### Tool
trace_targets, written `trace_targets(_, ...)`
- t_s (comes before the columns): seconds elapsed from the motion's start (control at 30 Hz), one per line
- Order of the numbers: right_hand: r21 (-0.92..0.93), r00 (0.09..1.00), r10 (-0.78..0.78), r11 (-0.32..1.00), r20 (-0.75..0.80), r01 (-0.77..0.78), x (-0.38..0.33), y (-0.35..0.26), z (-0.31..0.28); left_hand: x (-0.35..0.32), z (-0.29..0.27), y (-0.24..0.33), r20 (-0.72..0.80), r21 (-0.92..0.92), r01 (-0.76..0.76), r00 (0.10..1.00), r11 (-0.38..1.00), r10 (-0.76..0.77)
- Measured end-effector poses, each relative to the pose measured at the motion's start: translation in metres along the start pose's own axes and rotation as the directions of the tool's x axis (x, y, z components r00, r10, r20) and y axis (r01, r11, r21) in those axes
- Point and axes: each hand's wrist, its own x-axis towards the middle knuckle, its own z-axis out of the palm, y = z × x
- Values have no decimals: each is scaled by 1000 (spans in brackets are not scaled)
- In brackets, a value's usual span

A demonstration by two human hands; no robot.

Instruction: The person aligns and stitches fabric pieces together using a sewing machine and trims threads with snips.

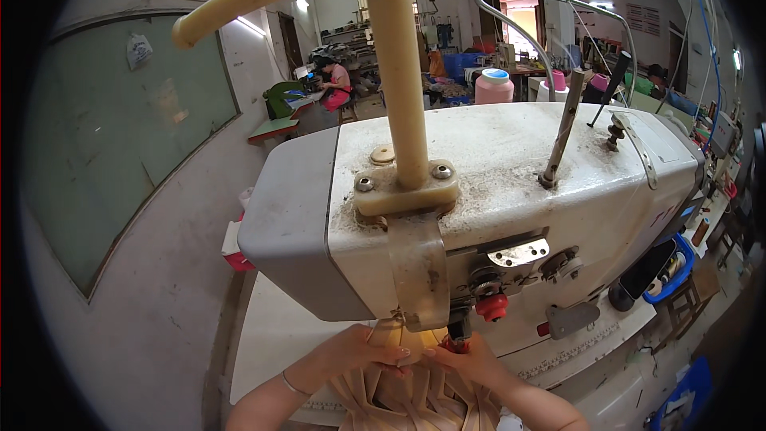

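A large white sewing machine [487,140] fills the middle of the view. Below its head, a tan, panel-like piece of material [399,341] is held up between my two hands. My left hand [377,349] has its fingers closed on the left side of that piece. On the other side, my right hand [464,355] pinches its right edge, next to a small red part [456,345] that I cannot make out clearly. More tan folded material [407,399] hangs below my wrists, toward my lap. The clear guard [419,271] and the machine head hide the needle.
A cream bent lever [403,72] rises from the machine's top. Pink thread cones [495,86] and a metal thread stand [550,0] are behind it. At right lies a blue basket [672,270]. A person [337,84] sits at another machine, far left.
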Motion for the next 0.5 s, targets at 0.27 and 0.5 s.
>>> trace_targets(0.27,208,994,24,978,-107,-2,11,8,3,18,-26,21,77,272,-138,990,952,121)
trace_targets(0.5,152,992,23,988,-124,-4,6,11,-2,22,-32,51,88,117,-418,908,901,410)
